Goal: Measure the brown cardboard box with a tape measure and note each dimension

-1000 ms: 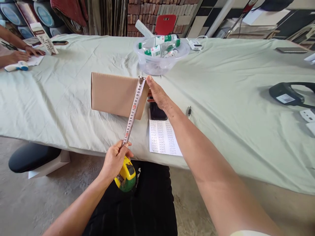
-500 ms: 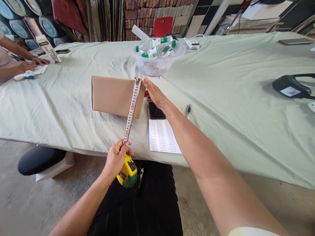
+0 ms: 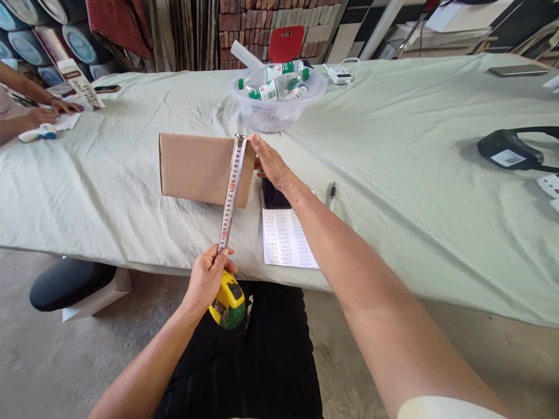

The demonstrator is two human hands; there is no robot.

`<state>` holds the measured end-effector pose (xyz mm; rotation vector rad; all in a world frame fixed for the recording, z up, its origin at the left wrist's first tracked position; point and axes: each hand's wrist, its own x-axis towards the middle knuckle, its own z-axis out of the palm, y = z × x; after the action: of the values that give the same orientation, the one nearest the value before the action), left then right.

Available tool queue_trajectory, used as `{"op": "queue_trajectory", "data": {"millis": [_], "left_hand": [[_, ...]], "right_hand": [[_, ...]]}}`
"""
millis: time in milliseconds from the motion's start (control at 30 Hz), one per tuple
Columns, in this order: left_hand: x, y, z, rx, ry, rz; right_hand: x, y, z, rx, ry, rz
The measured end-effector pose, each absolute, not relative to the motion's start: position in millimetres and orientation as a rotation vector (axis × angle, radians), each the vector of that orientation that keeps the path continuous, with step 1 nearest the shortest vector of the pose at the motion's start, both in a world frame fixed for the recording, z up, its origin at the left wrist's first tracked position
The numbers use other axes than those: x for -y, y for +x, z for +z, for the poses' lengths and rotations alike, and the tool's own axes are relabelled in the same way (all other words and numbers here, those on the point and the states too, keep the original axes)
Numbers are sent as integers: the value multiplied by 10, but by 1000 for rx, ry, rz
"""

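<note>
1. Head view: our left hand (image 3: 206,280) is clamped on the tape measure (image 3: 229,298), before the cardboard box (image 3: 196,166) on the tabletop (image 3: 384,128); our right hand (image 3: 273,167), unclenched, braces the box's right end.
2. We seem mid-measurement; reading calls for a taut blade (image 3: 229,203).

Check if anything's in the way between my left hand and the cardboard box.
Only the tape measure's blade, which runs from your left hand up across the cardboard box. Nothing else visible stands between them above the tablecloth; the handwritten sheet lies off to the right.
</note>
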<state>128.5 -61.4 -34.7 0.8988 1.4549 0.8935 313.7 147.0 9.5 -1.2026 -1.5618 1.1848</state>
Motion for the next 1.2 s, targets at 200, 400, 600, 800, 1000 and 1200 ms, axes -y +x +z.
{"op": "queue_trajectory", "data": {"millis": [200, 400, 600, 800, 1000, 1200], "left_hand": [[602, 1305, -345, -1421, 859, 890], [628, 1287, -384, -1472, 928, 877], [604, 1336, -352, -1510, 938, 869], [583, 1347, -357, -1530, 913, 855], [544, 1350, -381, -1488, 822, 858], [474, 1389, -304, -1488, 740, 826]], "right_hand": [[-1487, 3148, 69, 1543, -1221, 1182], [-1510, 3137, 53, 1528, -1228, 1152], [-1493, 3140, 75, 1556, -1172, 1181], [-1510, 3138, 76, 1548, -1152, 1197], [-1496, 3123, 92, 1536, -1157, 1193], [-1476, 3113, 103, 1506, -1166, 1194]]}}
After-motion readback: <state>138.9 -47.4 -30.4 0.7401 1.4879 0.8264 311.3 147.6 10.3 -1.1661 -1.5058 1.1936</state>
